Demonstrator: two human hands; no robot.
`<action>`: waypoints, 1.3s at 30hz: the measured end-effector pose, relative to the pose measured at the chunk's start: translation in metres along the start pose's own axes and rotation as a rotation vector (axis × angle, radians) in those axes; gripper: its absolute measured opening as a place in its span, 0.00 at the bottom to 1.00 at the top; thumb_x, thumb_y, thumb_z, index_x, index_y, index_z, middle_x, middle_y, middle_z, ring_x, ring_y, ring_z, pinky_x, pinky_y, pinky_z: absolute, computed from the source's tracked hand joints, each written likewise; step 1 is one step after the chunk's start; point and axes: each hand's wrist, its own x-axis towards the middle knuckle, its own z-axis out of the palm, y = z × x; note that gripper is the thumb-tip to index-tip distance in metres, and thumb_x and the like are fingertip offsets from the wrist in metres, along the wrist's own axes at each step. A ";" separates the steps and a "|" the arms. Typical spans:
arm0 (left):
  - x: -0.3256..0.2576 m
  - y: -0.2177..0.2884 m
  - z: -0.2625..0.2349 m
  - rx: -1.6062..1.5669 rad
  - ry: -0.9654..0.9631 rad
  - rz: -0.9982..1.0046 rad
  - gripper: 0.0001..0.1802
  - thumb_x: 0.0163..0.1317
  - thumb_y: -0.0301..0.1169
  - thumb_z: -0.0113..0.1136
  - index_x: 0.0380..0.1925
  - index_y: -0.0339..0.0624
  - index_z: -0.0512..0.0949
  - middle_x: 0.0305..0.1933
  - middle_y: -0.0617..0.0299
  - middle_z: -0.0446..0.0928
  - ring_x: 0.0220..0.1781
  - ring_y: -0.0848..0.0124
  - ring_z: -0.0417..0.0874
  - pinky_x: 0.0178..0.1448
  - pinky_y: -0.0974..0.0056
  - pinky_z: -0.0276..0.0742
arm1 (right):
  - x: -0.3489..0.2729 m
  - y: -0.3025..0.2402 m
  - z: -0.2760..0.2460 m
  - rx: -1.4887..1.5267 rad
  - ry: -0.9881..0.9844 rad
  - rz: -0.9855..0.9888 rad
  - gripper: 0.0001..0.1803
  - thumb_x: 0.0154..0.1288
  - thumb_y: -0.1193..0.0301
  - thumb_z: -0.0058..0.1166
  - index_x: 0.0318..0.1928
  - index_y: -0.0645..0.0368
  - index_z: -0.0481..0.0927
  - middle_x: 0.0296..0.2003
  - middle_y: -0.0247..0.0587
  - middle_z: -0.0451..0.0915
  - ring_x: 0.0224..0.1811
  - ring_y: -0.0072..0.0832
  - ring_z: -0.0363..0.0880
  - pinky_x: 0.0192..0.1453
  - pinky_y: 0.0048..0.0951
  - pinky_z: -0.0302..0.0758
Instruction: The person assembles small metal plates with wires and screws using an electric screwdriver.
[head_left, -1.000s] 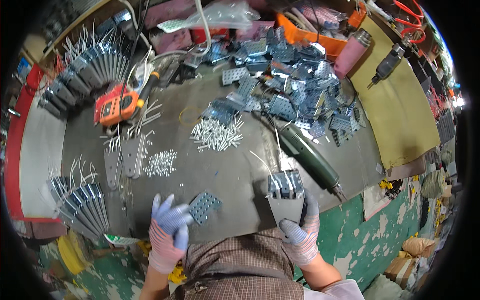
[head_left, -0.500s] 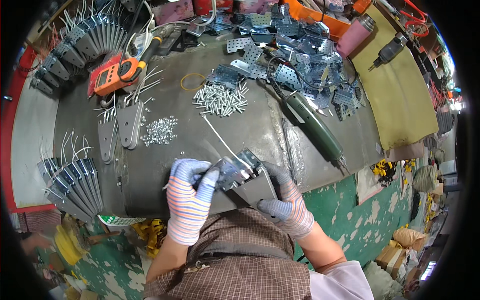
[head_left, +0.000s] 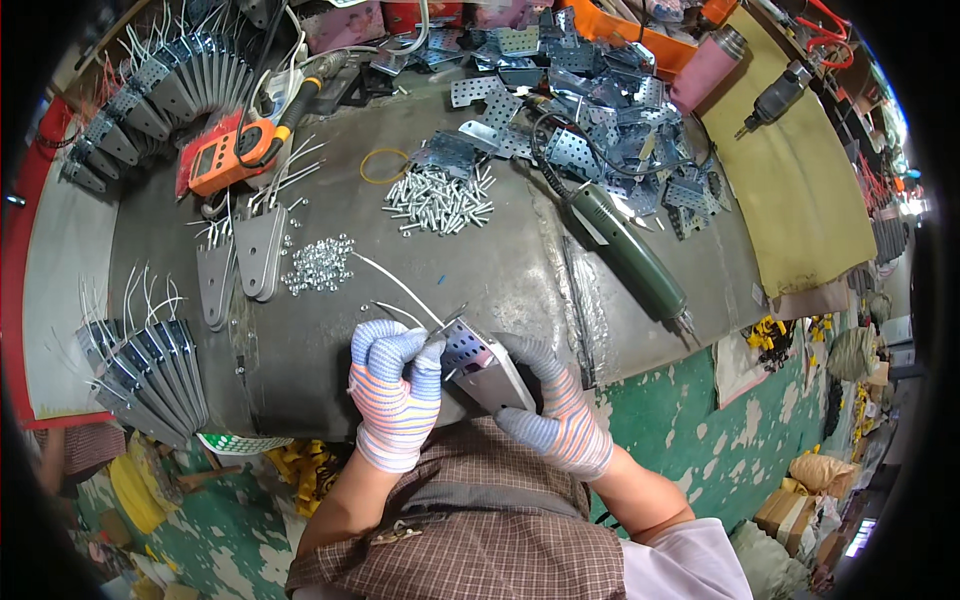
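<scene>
Both hands wear striped knit gloves and meet at the table's near edge. My right hand grips a grey metal housing with white wires trailing from it across the table. My left hand pinches a small perforated metal plate against the top of that housing. A heap of screws and a scatter of small nuts lie further out on the grey table.
A green electric screwdriver lies to the right. An orange meter sits at the back left. Rows of finished wired housings line the left edge. A pile of perforated plates fills the back. Two flat brackets rest left of centre.
A second ago my hands were apart, each with one part. They have come together, the plate now held on the housing, and the view has tilted down.
</scene>
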 end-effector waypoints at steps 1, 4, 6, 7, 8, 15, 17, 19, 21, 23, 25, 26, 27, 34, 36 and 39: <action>0.002 0.002 -0.002 0.008 -0.025 -0.008 0.10 0.55 0.25 0.67 0.34 0.40 0.75 0.33 0.58 0.75 0.36 0.64 0.77 0.41 0.62 0.75 | -0.001 0.002 0.001 -0.015 0.008 -0.037 0.34 0.57 0.77 0.53 0.66 0.59 0.61 0.55 0.45 0.71 0.59 0.31 0.68 0.65 0.33 0.64; -0.011 0.013 0.010 -0.730 0.048 -0.678 0.12 0.58 0.25 0.66 0.39 0.39 0.73 0.36 0.64 0.75 0.39 0.73 0.76 0.43 0.67 0.74 | -0.005 -0.001 0.007 -0.201 0.059 -0.095 0.34 0.57 0.78 0.53 0.65 0.60 0.61 0.55 0.47 0.71 0.59 0.33 0.70 0.65 0.32 0.64; -0.009 0.034 0.014 -0.708 0.134 -0.702 0.19 0.61 0.27 0.64 0.49 0.39 0.69 0.45 0.63 0.74 0.46 0.76 0.74 0.53 0.69 0.72 | 0.000 0.000 0.011 -0.288 0.104 -0.185 0.33 0.56 0.78 0.52 0.65 0.61 0.61 0.55 0.49 0.71 0.59 0.36 0.71 0.64 0.32 0.65; -0.017 0.039 0.013 -0.689 0.157 -0.630 0.21 0.61 0.29 0.64 0.51 0.39 0.68 0.47 0.62 0.73 0.47 0.74 0.74 0.55 0.67 0.71 | 0.001 -0.001 0.015 -0.235 0.145 -0.168 0.33 0.56 0.78 0.52 0.64 0.61 0.61 0.56 0.50 0.71 0.59 0.37 0.72 0.64 0.33 0.66; -0.026 0.043 0.014 -0.678 0.170 -0.566 0.23 0.61 0.31 0.63 0.53 0.39 0.67 0.49 0.60 0.72 0.49 0.72 0.74 0.58 0.65 0.70 | -0.002 0.000 0.019 -0.186 0.194 -0.143 0.33 0.56 0.78 0.52 0.64 0.62 0.62 0.56 0.51 0.72 0.58 0.39 0.73 0.63 0.33 0.67; -0.028 0.026 0.024 -0.510 -0.007 -0.370 0.10 0.61 0.31 0.61 0.39 0.39 0.73 0.45 0.55 0.73 0.48 0.61 0.75 0.55 0.59 0.71 | 0.014 -0.001 0.004 -0.642 0.215 -0.431 0.30 0.55 0.72 0.57 0.59 0.64 0.68 0.50 0.60 0.74 0.46 0.55 0.77 0.54 0.44 0.74; -0.032 0.017 0.020 -0.395 -0.043 -0.250 0.11 0.61 0.32 0.62 0.39 0.39 0.74 0.45 0.53 0.74 0.47 0.60 0.75 0.55 0.59 0.71 | 0.028 -0.016 -0.039 -0.991 0.222 -0.606 0.26 0.56 0.68 0.58 0.56 0.62 0.72 0.49 0.57 0.75 0.45 0.52 0.78 0.51 0.45 0.74; -0.036 0.016 0.021 -0.391 -0.026 -0.216 0.11 0.60 0.32 0.63 0.39 0.40 0.74 0.46 0.53 0.74 0.48 0.59 0.76 0.54 0.59 0.72 | 0.041 -0.026 -0.081 -1.378 0.503 -0.547 0.26 0.56 0.65 0.60 0.55 0.59 0.73 0.46 0.52 0.77 0.44 0.49 0.77 0.48 0.44 0.74; -0.036 0.016 0.023 -0.246 -0.078 -0.063 0.11 0.64 0.33 0.60 0.41 0.40 0.73 0.48 0.54 0.71 0.49 0.64 0.75 0.55 0.61 0.73 | 0.046 -0.025 -0.120 -1.574 0.567 -0.286 0.29 0.54 0.63 0.62 0.57 0.57 0.72 0.44 0.49 0.78 0.43 0.48 0.77 0.47 0.43 0.74; -0.035 0.016 0.023 -0.259 -0.086 -0.056 0.11 0.64 0.33 0.60 0.41 0.40 0.73 0.48 0.53 0.71 0.50 0.64 0.75 0.55 0.61 0.73 | 0.048 -0.022 -0.141 -1.583 0.505 -0.177 0.32 0.53 0.62 0.63 0.58 0.56 0.72 0.43 0.49 0.79 0.43 0.48 0.77 0.48 0.43 0.74; -0.035 0.015 0.023 -0.252 -0.084 -0.059 0.11 0.64 0.34 0.60 0.41 0.40 0.73 0.49 0.53 0.71 0.50 0.63 0.76 0.56 0.61 0.73 | 0.053 -0.024 -0.146 -1.464 0.385 -0.143 0.32 0.54 0.62 0.63 0.59 0.59 0.70 0.41 0.46 0.79 0.42 0.42 0.78 0.47 0.38 0.75; -0.035 0.013 0.024 -0.283 -0.074 -0.081 0.11 0.63 0.34 0.60 0.41 0.41 0.73 0.49 0.53 0.71 0.50 0.63 0.76 0.56 0.61 0.73 | 0.053 -0.025 -0.144 -1.459 0.378 -0.147 0.32 0.54 0.62 0.63 0.59 0.59 0.70 0.41 0.46 0.79 0.42 0.42 0.78 0.47 0.38 0.75; -0.035 0.012 0.024 -0.313 -0.066 -0.104 0.11 0.63 0.34 0.61 0.41 0.41 0.73 0.49 0.53 0.71 0.50 0.63 0.75 0.56 0.61 0.73 | 0.049 -0.026 -0.139 -0.968 0.547 -0.143 0.31 0.56 0.62 0.63 0.59 0.60 0.70 0.41 0.43 0.79 0.41 0.39 0.78 0.46 0.36 0.75; -0.032 0.012 0.007 -0.211 -0.135 -0.005 0.10 0.59 0.30 0.63 0.38 0.42 0.75 0.45 0.53 0.75 0.46 0.56 0.78 0.52 0.57 0.74 | 0.013 -0.044 -0.087 1.063 0.398 -0.137 0.35 0.52 0.69 0.64 0.62 0.56 0.67 0.35 0.35 0.79 0.46 0.35 0.78 0.68 0.56 0.62; -0.032 0.011 0.009 -0.243 -0.152 -0.023 0.10 0.59 0.30 0.62 0.39 0.42 0.74 0.45 0.53 0.75 0.46 0.56 0.78 0.51 0.57 0.75 | 0.008 -0.018 -0.077 1.199 0.397 -0.112 0.33 0.52 0.69 0.63 0.61 0.56 0.68 0.37 0.35 0.79 0.47 0.34 0.77 0.69 0.56 0.60; -0.034 0.010 0.006 -0.228 -0.133 -0.009 0.11 0.60 0.30 0.61 0.40 0.42 0.73 0.45 0.52 0.75 0.46 0.56 0.78 0.52 0.56 0.75 | 0.001 0.007 -0.067 1.481 0.457 -0.091 0.32 0.52 0.70 0.63 0.59 0.56 0.69 0.37 0.35 0.78 0.46 0.34 0.75 0.69 0.55 0.60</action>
